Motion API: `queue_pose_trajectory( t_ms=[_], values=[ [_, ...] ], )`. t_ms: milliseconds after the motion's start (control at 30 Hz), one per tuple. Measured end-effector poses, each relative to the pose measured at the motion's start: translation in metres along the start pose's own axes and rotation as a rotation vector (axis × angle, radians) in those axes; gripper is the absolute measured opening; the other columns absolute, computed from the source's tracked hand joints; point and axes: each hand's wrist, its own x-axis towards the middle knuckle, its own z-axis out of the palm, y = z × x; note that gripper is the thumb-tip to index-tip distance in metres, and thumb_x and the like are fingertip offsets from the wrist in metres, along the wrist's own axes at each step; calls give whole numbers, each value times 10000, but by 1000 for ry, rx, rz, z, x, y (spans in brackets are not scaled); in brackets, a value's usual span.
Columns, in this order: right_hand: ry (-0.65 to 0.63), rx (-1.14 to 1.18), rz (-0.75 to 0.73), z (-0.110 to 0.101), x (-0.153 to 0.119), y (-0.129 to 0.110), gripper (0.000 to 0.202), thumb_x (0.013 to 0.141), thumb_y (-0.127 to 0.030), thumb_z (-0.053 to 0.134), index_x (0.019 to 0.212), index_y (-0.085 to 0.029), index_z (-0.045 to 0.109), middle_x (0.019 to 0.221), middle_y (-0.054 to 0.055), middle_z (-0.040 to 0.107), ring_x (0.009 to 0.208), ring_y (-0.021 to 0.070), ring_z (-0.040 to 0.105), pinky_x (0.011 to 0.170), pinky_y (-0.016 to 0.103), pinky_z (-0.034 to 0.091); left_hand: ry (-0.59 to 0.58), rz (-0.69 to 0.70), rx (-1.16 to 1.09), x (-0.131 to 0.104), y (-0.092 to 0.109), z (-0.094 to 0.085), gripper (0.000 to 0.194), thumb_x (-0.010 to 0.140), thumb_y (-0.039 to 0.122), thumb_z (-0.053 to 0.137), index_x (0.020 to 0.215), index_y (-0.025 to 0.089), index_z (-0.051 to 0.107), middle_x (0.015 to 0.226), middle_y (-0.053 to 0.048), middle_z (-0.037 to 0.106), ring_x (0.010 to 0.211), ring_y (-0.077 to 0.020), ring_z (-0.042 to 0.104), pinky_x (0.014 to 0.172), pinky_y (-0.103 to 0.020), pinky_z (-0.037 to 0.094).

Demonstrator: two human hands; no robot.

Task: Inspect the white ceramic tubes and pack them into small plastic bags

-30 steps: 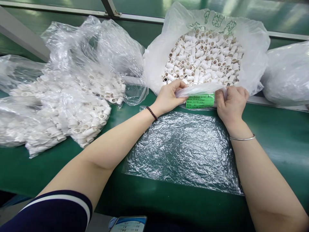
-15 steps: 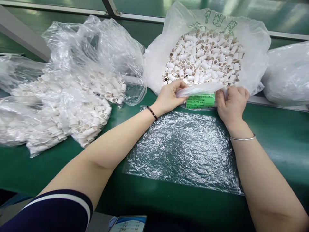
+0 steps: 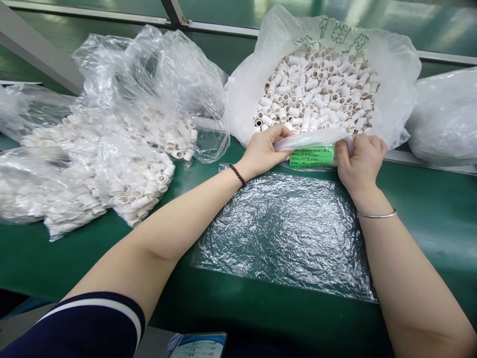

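Observation:
A large translucent plastic bag (image 3: 397,84) with green printing lies wide at the back, full of short white pipe fittings (image 3: 320,92). My left hand (image 3: 265,150) pinches the bag's near edge on the left, thumb and fingers closed on the film. On the right, my right hand (image 3: 359,161) grips the same edge in a curled hold. Between the two hands a green label (image 3: 311,156) with handwriting hangs at the bag's front. Flat on the table below my wrists lies a crinkled clear plastic bag (image 3: 286,228).
Clear bags of white fittings (image 3: 139,184) are heaped on the left of the green table (image 3: 428,219). Another filled translucent bag (image 3: 445,117) stands at the far right. A metal rail (image 3: 223,29) runs along the back. A badge-like card (image 3: 201,345) shows at the bottom edge.
The view has shifted slightly, so everything sits a little further right. Both hands keep their hold on the bag's near edge.

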Motion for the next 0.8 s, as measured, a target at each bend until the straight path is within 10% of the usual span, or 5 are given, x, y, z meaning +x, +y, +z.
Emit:
queue_pose_trajectory(
  t_ms=[800],
  values=[
    [8, 15, 2, 2, 0, 2, 353, 903, -488, 415, 648, -246, 375, 671, 37, 494, 824, 247, 496, 879, 451, 360, -30, 22, 12, 0, 2, -1, 239, 701, 124, 610, 920, 216, 594, 968, -4, 705, 910, -180, 641, 812, -322, 520]
  ],
)
